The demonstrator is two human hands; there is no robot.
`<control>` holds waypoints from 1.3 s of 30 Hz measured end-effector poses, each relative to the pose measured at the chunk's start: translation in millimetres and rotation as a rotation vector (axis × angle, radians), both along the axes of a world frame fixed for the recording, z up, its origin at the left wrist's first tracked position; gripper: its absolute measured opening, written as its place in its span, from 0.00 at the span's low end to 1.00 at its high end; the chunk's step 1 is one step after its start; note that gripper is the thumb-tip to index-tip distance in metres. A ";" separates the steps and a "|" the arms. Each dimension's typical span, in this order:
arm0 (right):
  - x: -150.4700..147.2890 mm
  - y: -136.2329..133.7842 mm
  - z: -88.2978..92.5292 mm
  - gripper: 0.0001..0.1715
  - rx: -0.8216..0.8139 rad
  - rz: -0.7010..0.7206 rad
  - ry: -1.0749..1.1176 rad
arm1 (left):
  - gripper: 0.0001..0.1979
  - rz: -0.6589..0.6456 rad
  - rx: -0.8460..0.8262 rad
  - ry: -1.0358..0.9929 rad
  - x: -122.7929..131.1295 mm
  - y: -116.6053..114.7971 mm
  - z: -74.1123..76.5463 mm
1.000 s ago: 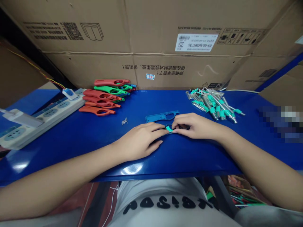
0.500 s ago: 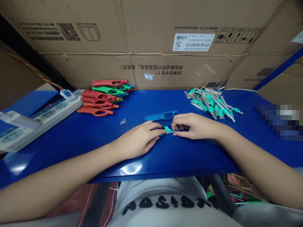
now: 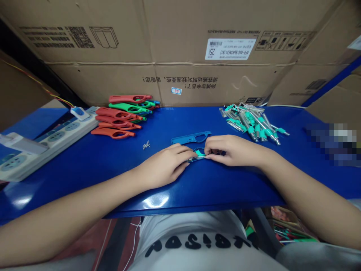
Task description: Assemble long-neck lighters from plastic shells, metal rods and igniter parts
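Observation:
A blue lighter casing half point(image 3: 194, 138) lies on the blue table just beyond my hands. Closer to me, a lighter's inner assembly point(image 3: 196, 158), with a clear and metallic body and a green trigger point(image 3: 200, 152), sits at another blue casing half, partly hidden by my fingers. My left hand point(image 3: 166, 165) is closed over its left end, fingers on top and thumb at the near side. Pinching the right end is my right hand point(image 3: 229, 150), with its fingers curled. Whether the assembly is fully seated in the casing, I cannot tell.
Small screws point(image 3: 146, 145) lie left of my hands. Behind them is a stack of red, green and blue lighter casings point(image 3: 117, 122), beside a power strip point(image 3: 56, 136). Several lighter inner assemblies point(image 3: 254, 122) are heaped back right. A cardboard box point(image 3: 180, 49) walls the back.
My fingers have shifted slightly at the assembly, and more of its clear, metallic body shows between my hands. Both hands stay in nearly the same place.

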State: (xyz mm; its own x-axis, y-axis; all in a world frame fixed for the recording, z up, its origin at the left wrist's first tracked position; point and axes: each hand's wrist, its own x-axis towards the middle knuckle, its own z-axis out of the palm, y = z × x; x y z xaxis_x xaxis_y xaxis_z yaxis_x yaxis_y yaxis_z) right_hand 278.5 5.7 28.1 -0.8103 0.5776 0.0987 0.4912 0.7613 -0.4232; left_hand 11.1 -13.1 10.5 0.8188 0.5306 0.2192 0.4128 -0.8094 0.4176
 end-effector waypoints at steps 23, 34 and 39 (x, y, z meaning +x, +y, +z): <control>-7.2 -3.6 -6.2 0.08 0.187 0.046 -0.026 | 0.17 0.010 0.005 0.003 1.1 -0.5 -1.5; -7.1 -3.7 -8.8 0.08 0.196 0.041 0.004 | 0.14 0.044 -0.072 -0.020 1.9 0.2 -0.9; -7.5 -2.5 -11.2 0.09 0.180 0.025 0.056 | 0.14 0.099 -0.078 0.002 1.3 -0.7 -2.5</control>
State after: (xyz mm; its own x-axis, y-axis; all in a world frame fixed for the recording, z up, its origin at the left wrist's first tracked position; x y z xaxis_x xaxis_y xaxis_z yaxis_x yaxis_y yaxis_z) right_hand 271.0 3.1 17.0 -0.8143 0.5266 0.2441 0.4510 0.8388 -0.3051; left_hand 12.4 -13.8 8.0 0.7623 0.6239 0.1724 0.4898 -0.7301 0.4765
